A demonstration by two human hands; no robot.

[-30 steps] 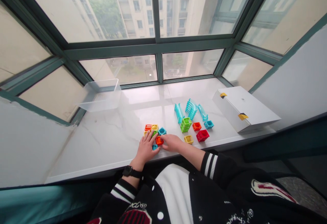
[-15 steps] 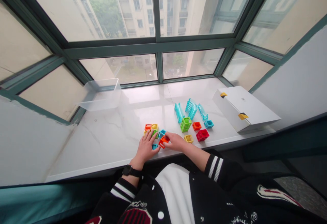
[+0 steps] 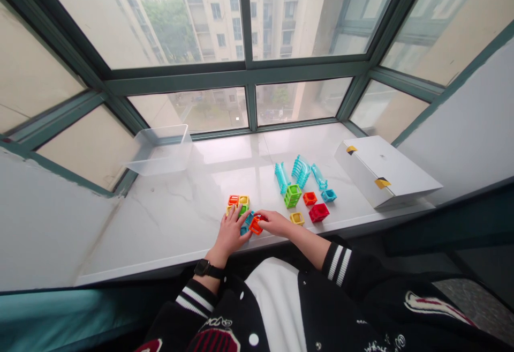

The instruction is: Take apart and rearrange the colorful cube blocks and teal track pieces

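Observation:
My left hand [image 3: 230,232] lies over a group of small coloured building blocks. Its fingers curl over a yellow and a green block [image 3: 243,210], while the thumb is by a blue block [image 3: 244,230]. At the far side of the group sit an orange block [image 3: 233,200] and a yellow block [image 3: 243,200]. Pinched in my right hand [image 3: 272,222] is an orange-red open-frame block [image 3: 256,226], held against the right side of the group. Another blue block [image 3: 249,217] is partly hidden between the two hands. Whether the held block is joined to its neighbours cannot be seen.
Right of my hands are a yellow block [image 3: 296,218], a red block [image 3: 319,212], an orange block [image 3: 309,198], a blue block [image 3: 329,195], a green block [image 3: 293,196] and clear blue track pieces [image 3: 301,171]. A clear bin [image 3: 160,162] and white box [image 3: 387,167] flank the sill.
My right hand has shifted slightly left with the orange-red block, bringing it closer to the group. The blue block beside it has also moved left. My left hand stays nearly where it was.

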